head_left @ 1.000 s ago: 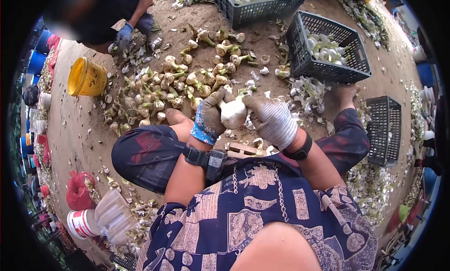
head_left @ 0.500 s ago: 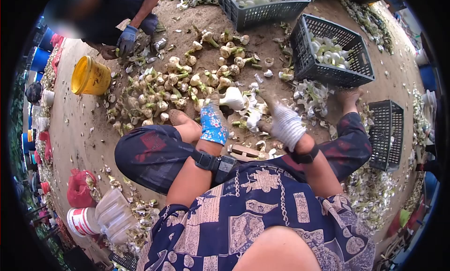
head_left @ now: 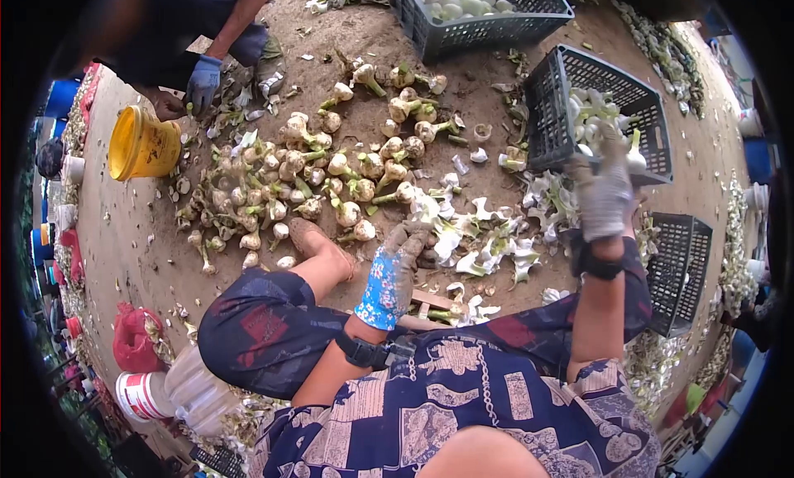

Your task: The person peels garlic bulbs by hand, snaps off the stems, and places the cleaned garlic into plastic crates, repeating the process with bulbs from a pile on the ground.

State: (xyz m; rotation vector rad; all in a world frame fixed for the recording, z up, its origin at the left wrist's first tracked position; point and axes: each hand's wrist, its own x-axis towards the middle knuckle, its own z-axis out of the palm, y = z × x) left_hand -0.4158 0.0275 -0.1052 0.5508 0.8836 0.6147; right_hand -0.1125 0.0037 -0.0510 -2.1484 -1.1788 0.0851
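My left hand (head_left: 405, 250), in a soiled glove with a blue floral cuff, has loosely bent fingers apart beside a heap of white garlic skins (head_left: 451, 230). Nothing shows between them. My right hand (head_left: 605, 193), in a pale knit glove, is stretched out over the near side of a dark crate (head_left: 562, 106) and smeared by motion. Right beside its fingers, a peeled white garlic bulb (head_left: 635, 160) with a green stem overlaps the crate's near corner. Peeled bulbs (head_left: 597, 114) lie inside the crate. Unpeeled garlic bulbs (head_left: 339, 168) are spread on the ground ahead of my left hand.
Another crate (head_left: 496, 35) with peeled bulbs stands farther back. A third crate (head_left: 680, 271) is beside my right knee. A yellow bucket (head_left: 142, 145) stands at left, near another person with a blue-gloved hand (head_left: 203, 83). A white bucket (head_left: 145, 394) sits at lower left.
My right hand has swung from the skins in front of me out to the crate on the right. The white bulb between my hands is gone from there; my left hand has drawn back slightly.
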